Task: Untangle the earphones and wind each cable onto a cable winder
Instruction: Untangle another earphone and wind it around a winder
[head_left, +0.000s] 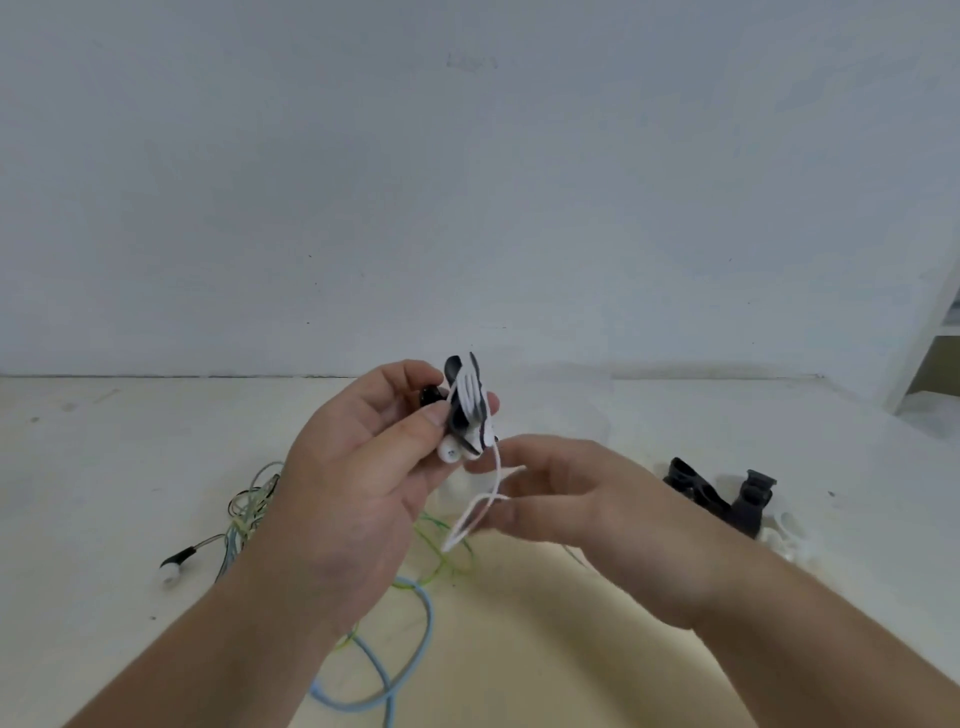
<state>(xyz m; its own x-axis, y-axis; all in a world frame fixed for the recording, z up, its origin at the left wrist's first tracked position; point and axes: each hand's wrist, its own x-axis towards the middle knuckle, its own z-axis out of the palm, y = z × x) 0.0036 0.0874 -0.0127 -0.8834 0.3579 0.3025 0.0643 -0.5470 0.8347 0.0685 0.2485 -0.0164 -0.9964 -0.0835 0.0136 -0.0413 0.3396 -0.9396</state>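
My left hand (358, 467) pinches the black winder (457, 415) between thumb and fingertips, lifted above the table (571, 649). The white cable (469, 389) is already wrapped round it in several turns, with an earbud (451, 453) at its lower end. My right hand (571, 499) curls its fingers round the loose tail. The winding looks nearly done to me. I should draw the tail taut, lay each turn beside the last, and grip the winder firmly so it cannot twist. The green and blue tangle (415, 613) lies on the table below.
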